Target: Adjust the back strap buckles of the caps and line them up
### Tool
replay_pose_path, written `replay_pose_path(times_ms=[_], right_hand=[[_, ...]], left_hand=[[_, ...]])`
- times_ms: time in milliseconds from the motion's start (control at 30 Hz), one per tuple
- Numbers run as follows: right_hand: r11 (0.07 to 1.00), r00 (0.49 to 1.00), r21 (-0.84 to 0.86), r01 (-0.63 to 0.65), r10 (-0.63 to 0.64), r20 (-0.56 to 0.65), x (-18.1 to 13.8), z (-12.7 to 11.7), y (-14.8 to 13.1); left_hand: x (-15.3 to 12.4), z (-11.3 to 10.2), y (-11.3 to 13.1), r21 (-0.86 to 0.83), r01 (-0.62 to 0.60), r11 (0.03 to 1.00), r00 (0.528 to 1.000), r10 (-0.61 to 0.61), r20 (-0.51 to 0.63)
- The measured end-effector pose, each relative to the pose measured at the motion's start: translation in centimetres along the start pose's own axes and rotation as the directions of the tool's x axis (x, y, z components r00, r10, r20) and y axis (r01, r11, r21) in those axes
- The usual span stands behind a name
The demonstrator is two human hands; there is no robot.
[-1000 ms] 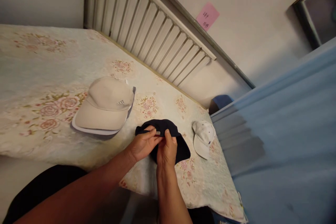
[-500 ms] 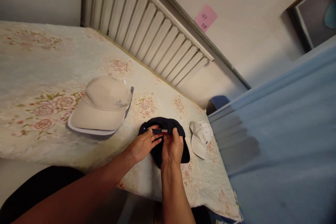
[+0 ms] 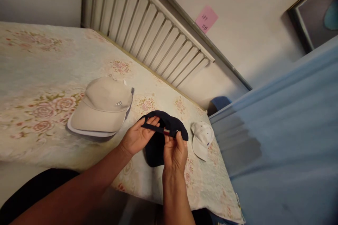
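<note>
A dark navy cap point(image 3: 155, 142) is held just above the flowered bedspread point(image 3: 52, 66), near its front right corner. My left hand point(image 3: 137, 137) pinches the left end of the cap's back strap, fingers closed on it. My right hand point(image 3: 174, 149) grips the strap's right end by the small buckle. The strap runs taut between the two hands. A beige cap point(image 3: 101, 110) lies to the left on top of a white-brimmed one. A small white cap point(image 3: 202, 139) lies just to the right of the navy cap.
A white slatted bed rail point(image 3: 158, 28) runs along the far edge. A pink note point(image 3: 206, 18) is stuck on the wall. A blue curtain point(image 3: 287, 140) hangs at the right. A dark frame point(image 3: 314, 17) is on the wall at upper right.
The navy cap has been lifted and tipped toward me, its brim now hanging lower. My hands have drawn a little further apart along the strap.
</note>
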State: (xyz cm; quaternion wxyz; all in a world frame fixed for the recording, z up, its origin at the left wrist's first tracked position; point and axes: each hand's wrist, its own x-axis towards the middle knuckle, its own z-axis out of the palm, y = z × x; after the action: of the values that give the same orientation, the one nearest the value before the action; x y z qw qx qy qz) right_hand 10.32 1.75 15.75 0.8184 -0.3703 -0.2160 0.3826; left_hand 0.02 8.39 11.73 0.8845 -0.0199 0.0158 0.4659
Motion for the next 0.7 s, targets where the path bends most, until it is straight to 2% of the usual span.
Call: replay_pose_path(times_ms=[167,433,700], right_hand=[[0.998,0.999,0.058,-0.030,0.029,0.026,-0.1,0.2,0.3],[0.995,0.988,0.014,-0.101,0.099,0.116,0.1,1.0,0.7],[0.989,0.989,0.058,-0.134,0.129,0.078,-0.4,-0.3,-1.8]], left_hand=[[-0.1,-0.1,0.2,-0.002,0.001,1.000,0.999,-0.001,0.037],[-0.5,0.0,-0.1,0.058,-0.001,0.998,0.996,-0.004,0.086],[-2.6,1.3,-1.9,0.078,0.029,0.997,0.994,-0.037,0.107]])
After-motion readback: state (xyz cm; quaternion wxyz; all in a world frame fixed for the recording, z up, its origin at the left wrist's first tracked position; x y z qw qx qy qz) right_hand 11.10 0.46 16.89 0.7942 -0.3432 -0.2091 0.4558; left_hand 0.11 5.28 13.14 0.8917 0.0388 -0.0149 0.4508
